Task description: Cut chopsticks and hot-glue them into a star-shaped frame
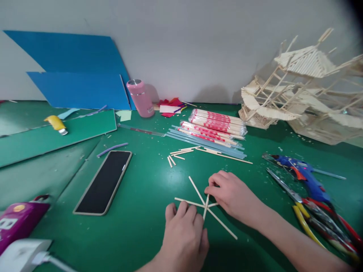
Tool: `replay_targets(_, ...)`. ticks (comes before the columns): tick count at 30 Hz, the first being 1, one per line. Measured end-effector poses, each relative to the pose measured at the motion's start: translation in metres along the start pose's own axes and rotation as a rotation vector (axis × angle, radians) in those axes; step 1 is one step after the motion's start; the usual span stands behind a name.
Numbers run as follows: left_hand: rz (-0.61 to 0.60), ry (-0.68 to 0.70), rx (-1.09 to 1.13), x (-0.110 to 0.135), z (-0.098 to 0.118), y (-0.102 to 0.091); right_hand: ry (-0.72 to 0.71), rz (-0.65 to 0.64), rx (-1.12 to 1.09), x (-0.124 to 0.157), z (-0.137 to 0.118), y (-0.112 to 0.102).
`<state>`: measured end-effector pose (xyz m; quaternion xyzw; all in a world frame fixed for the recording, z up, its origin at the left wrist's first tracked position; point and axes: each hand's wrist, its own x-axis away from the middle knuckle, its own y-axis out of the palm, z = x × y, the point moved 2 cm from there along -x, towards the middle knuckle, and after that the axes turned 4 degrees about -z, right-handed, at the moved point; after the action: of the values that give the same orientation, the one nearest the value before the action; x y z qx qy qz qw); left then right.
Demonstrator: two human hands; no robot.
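Observation:
Three thin wooden sticks lie crossed in a star shape on the green table in front of me. My right hand pinches the top end of the short upright stick with thumb and forefinger. My left hand rests knuckles-up at the near side of the crossing, fingers curled down onto the sticks; what its fingertips press is hidden.
A black phone lies to the left. Loose short sticks and wrapped chopstick bundles lie behind. A blue glue gun and cutters sit at right, a stick model building at far right, a pink bottle by the wall.

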<state>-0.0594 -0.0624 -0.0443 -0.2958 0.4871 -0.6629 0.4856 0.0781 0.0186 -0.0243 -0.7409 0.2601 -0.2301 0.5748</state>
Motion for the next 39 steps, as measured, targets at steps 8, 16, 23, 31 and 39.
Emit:
replay_targets(8, 0.054, -0.036, -0.015, -0.001, -0.002, 0.002, -0.006, -0.025, -0.031, -0.001, 0.001, -0.002)
replay_targets(16, 0.093, -0.060, 0.021, 0.000, -0.011, -0.002, -0.003, -0.031, -0.067, -0.001, 0.001, 0.000)
replay_targets(23, 0.054, -0.050, 0.036, 0.000, -0.018, -0.008, -0.054, -0.086, -0.105, -0.004, 0.001, -0.006)
replay_targets(31, 0.109, -0.038, 0.157, -0.001, -0.027, -0.021, -0.042, -0.103, -0.226, -0.002, 0.002, -0.012)
replay_targets(39, 0.016, -0.300, 0.683, -0.006, -0.041, -0.026, 0.042, -0.160, -0.493, 0.001, 0.007, -0.010)
